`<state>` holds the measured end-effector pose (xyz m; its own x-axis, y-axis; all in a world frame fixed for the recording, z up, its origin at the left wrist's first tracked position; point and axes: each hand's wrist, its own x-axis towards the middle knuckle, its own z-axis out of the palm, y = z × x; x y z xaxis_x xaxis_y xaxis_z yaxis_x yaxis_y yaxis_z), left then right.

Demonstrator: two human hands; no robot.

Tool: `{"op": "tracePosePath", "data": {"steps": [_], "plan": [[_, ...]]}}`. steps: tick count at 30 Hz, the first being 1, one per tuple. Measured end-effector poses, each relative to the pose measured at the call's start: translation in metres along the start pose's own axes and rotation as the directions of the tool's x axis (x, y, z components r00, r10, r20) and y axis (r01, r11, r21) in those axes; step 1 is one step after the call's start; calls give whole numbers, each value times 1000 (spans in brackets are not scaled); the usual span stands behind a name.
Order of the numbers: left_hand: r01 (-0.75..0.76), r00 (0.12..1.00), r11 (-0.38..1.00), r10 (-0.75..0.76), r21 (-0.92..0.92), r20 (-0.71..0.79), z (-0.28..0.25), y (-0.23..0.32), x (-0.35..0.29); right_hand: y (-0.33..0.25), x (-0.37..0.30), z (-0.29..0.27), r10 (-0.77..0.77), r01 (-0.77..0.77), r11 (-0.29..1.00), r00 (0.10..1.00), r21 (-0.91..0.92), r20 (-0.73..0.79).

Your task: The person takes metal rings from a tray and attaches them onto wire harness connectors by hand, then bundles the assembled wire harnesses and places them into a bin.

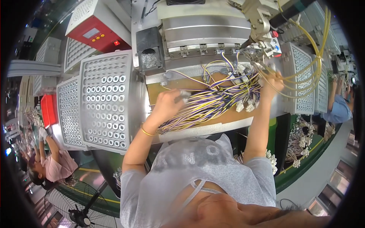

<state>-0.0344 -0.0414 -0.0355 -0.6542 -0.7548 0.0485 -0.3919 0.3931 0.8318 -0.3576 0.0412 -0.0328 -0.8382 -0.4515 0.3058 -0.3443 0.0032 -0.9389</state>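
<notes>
A thick bundle of yellow, purple and black wires with white plug connectors lies on a brown work surface in front of me. My left hand is at the bundle's left side, its fingers bent and pressed together, with pale covers on the fingertips. What those fingers hold, if anything, is too small to make out. On the right, my right hand is closed beside the connector ends, near a metal tool head. Its fingertips are partly hidden. Two wires run up from the bundle into a metal fixture.
Grey trays with rows of round metal-rimmed holes stand at my left, more trays at right. A red and white control box and a black box stand behind. Yellow tubes hang at right. Other people work on both sides.
</notes>
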Motion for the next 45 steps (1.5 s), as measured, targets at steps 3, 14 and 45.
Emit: {"op": "tracePosePath", "data": {"steps": [3, 14, 45], "plan": [[220, 969, 968, -231, 120, 91, -22, 2, -7, -28, -50, -5, -60, 41, 988, 990, -149, -125], [349, 920, 827, -393, -441, -10, -58, -7, -29, -76, -141, 125, -363, 288, 922, 413, 258, 835], [13, 884, 429, -427, -903, -190, -89, -51, -52, -90, -140, 122, -129, -123, 969, 481, 212, 867]]}}
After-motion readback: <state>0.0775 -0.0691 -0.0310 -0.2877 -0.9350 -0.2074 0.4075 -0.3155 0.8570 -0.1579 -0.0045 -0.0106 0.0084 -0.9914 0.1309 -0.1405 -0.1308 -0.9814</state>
